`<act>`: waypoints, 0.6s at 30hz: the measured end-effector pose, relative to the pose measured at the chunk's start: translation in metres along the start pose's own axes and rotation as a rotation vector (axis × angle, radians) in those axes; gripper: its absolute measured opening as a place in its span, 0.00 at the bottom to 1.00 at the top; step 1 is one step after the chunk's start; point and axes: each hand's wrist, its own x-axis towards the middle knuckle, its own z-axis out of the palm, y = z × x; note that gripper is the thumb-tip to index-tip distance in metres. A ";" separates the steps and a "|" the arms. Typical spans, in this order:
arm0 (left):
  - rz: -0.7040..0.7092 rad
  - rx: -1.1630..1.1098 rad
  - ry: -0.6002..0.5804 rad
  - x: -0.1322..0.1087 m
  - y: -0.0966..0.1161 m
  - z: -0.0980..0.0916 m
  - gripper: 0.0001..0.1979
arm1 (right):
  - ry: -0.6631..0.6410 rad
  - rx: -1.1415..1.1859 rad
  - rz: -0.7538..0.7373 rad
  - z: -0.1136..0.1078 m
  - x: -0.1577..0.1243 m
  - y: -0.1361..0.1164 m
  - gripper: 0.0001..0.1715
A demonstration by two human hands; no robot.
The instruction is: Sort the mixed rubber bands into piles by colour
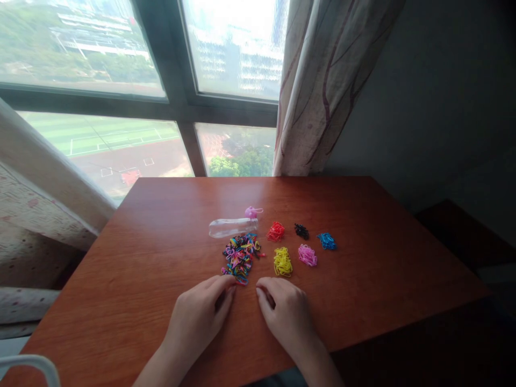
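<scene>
My left hand [200, 309] rests at the near edge of a pile of mixed-colour rubber bands [239, 255]. Its thumb and forefinger are pinched together at a reddish band [242, 282] there. Just to the right, my right hand [287, 310] has its thumb and fingertips closed too; whatever they may hold is too small to make out. Sorted heaps lie beyond it: yellow bands [282, 262], pink bands [307, 255], red bands [276, 231], black bands [301, 231] and blue bands [327, 241].
A clear plastic bottle [231, 228] lies on its side behind the mixed pile, with a pink cap-like piece [250, 212] by its mouth. The wooden table [141, 269] reaches a window with curtains [318, 91]. A white curved bar [34, 361] shows at the lower left.
</scene>
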 end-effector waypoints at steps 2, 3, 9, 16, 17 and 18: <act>0.005 0.009 0.002 0.000 0.000 0.000 0.10 | -0.002 -0.001 0.001 0.000 0.000 0.000 0.08; 0.008 0.014 0.003 0.000 0.000 0.000 0.10 | -0.002 -0.001 0.000 0.000 0.000 0.000 0.08; 0.034 0.045 0.016 0.001 0.001 0.001 0.10 | 0.001 0.005 0.004 0.000 0.001 0.000 0.09; 0.026 0.128 0.031 0.004 0.003 0.001 0.10 | 0.005 0.013 0.001 0.001 0.001 -0.001 0.09; 0.027 0.135 0.026 0.005 0.003 0.002 0.10 | 0.005 0.012 0.000 0.001 0.000 -0.001 0.09; 0.029 0.140 0.019 0.005 0.003 0.002 0.10 | 0.005 0.009 0.000 0.001 0.000 -0.001 0.09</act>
